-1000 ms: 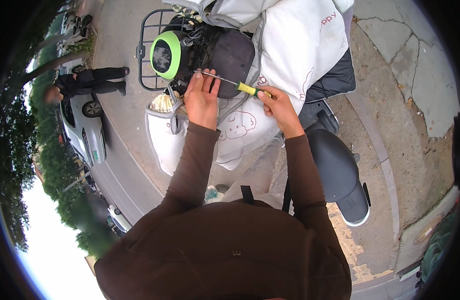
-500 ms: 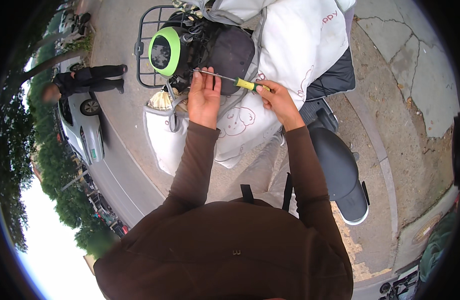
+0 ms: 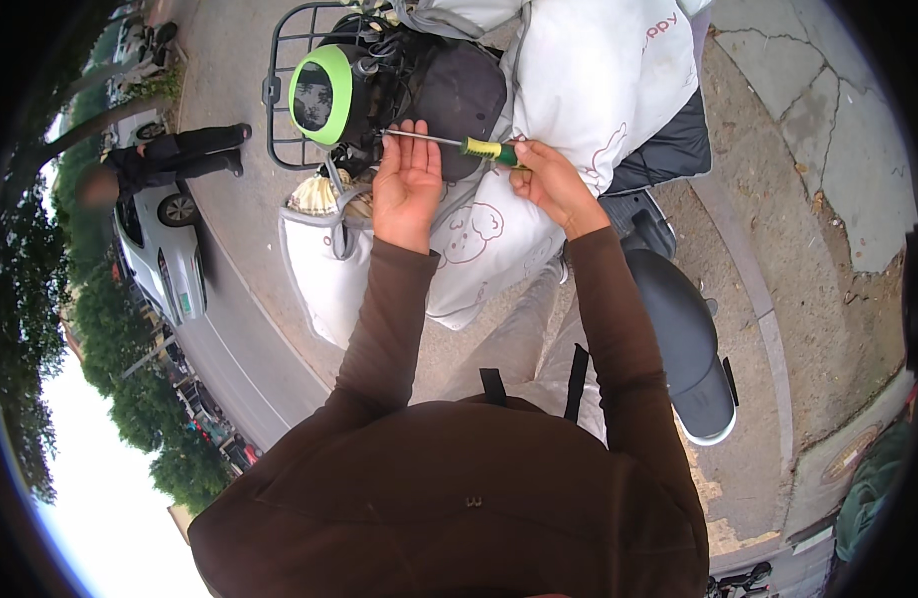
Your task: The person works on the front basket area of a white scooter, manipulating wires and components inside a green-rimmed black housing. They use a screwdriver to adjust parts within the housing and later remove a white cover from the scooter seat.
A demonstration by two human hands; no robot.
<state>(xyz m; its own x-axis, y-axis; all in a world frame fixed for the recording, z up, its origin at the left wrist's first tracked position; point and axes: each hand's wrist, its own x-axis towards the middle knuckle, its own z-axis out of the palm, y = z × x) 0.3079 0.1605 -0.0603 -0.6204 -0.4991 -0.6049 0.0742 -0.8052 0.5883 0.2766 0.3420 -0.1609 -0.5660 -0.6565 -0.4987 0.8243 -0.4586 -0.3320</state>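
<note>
A screwdriver (image 3: 484, 149) with a yellow and green handle is in my right hand (image 3: 561, 194), whose fingers close round the handle's end. Its thin metal shaft points left, passing by the fingertips of my left hand (image 3: 406, 199). That hand lies palm up, fingers stretched out; whether they touch the shaft I cannot tell. The shaft's tip reaches the dark front part of a scooter, just beside its bright green display housing (image 3: 321, 95). What exactly the tip meets is too small to make out. A dark rounded cover (image 3: 459, 95) sits behind the shaft.
A white padded scooter quilt (image 3: 589, 75) drapes over the front and hangs below my hands. Beyond the display is a black wire basket (image 3: 273, 90). The scooter's dark seat (image 3: 668, 319) lies to the right. A person (image 3: 180, 149) and a silver car (image 3: 165, 249) are at the left.
Both hands and the screwdriver have shifted slightly up and left in the picture. The scooter's front has also moved a little left. My right hand still grips the handle.
</note>
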